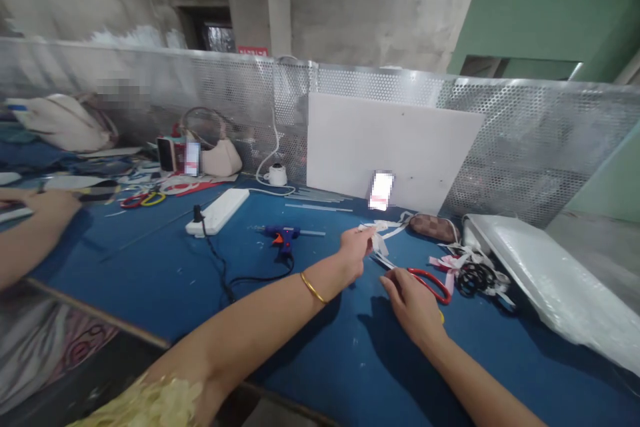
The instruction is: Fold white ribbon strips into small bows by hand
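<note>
My left hand [356, 253] reaches out over the blue table with its fingers pinched on a white ribbon strip [380, 245]. More white strips lie loose by the fingertips. My right hand [414, 310] hovers palm down over scissors, its thumb and forefinger a little apart and nothing visible between them. The scissors' red handle [434, 283] shows beyond the knuckles, and part of a yellow handle peeks out beside the hand. Their blades point toward the white strips; the middle of the scissors is hidden by my right hand.
A blue glue gun [285, 237] with its cord lies left, near a white power strip [220, 212]. A lit phone [381, 190] leans on a white board [385, 147]. A checked pouch [433, 227] and plastic-wrapped package [545, 273] lie right. Another person's arm [35, 233] is far left.
</note>
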A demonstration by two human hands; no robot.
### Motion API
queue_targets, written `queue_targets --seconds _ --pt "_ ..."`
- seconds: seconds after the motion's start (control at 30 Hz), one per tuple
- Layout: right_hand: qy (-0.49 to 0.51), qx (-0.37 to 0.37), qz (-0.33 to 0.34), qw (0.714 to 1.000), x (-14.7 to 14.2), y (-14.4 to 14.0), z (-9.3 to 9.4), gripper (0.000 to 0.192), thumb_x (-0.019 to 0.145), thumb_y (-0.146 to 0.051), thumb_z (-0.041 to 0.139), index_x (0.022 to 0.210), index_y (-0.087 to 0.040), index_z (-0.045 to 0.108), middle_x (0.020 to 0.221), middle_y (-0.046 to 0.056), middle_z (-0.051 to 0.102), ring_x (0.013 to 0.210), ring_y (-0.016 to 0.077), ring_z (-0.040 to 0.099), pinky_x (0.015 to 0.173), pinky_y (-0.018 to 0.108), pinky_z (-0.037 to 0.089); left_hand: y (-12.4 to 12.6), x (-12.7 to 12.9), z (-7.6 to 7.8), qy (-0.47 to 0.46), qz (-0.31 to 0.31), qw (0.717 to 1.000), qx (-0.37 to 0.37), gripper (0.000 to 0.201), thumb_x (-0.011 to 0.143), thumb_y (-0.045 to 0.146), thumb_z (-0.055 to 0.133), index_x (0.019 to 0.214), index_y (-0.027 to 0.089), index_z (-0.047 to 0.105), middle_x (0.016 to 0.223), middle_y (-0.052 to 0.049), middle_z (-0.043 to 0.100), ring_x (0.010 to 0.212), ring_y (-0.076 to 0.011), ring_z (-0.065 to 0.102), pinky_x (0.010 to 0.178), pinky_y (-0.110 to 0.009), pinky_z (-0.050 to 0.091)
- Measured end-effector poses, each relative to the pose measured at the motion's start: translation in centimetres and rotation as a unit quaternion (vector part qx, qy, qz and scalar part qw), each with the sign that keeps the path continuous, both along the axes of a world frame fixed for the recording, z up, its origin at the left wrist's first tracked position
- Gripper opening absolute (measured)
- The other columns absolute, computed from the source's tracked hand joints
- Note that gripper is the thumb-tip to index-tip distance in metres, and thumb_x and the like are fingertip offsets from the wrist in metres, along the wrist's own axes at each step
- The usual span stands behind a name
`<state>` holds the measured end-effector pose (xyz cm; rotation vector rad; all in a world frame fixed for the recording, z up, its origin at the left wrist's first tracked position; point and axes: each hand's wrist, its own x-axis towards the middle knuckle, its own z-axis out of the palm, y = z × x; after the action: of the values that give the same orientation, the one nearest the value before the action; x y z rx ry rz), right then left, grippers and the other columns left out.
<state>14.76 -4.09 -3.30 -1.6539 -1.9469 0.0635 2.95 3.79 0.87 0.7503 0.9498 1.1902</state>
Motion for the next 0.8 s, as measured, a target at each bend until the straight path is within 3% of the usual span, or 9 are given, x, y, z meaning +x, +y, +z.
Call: queue_targets --seconds 0.1,0.27,0.47,0.8 --pt "0.035 -0.016 -0.009 0.999 0.1 0.0 0.2 0.032 0.091 -0.046 0.034 0.076 -0.021 0.049 0.072 0.002 0.061 0.066 0.0181 0.058 0.059 0.026 0.034 -1.0 0.2 0.1 0.009 -0.029 1.0 0.004 0.024 0.059 0.032 0.075 0.07 0.012 0.065 0.066 -0.004 0.064 0.059 -0.0124 0.056 0.059 -0.024 0.042" --pt "0.06 -0.006 0.007 0.998 0.0 -0.1 0.4 0.038 0.092 -0.045 0.028 0.075 -0.021 0.051 0.071 0.003 0.062 0.066 0.0182 0.058 0.058 0.026 0.035 -3.5 -0.2 -2.5 0.03 -0.068 0.997 -0.001 0.026 0.056 0.034 0.076 0.065 0.012 0.065 0.061 -0.003 0.061 0.053 -0.0107 0.052 0.054 -0.023 0.038" --pt "0.012 0.01 0.022 1.0 -0.2 0.2 -0.7 0.034 0.092 -0.038 0.032 0.069 -0.021 0.05 0.065 0.003 0.062 0.06 0.017 0.056 0.056 0.026 0.032 -3.2 -0.8 -4.4 0.037 -0.092 0.995 0.004 0.028 0.055 0.034 0.076 0.069 0.012 0.066 0.063 -0.003 0.061 0.056 -0.0106 0.051 0.054 -0.022 0.037" --pt "0.047 -0.038 0.023 0.998 -0.2 0.6 -1.2 0.032 0.091 -0.035 0.034 0.071 -0.02 0.053 0.065 0.003 0.063 0.06 0.0165 0.055 0.057 0.025 0.033 -3.2 -1.1 -5.0 0.02 -0.144 0.989 0.007 0.036 0.05 0.038 0.078 0.07 0.011 0.066 0.065 -0.005 0.062 0.057 -0.0129 0.055 0.057 -0.025 0.041"
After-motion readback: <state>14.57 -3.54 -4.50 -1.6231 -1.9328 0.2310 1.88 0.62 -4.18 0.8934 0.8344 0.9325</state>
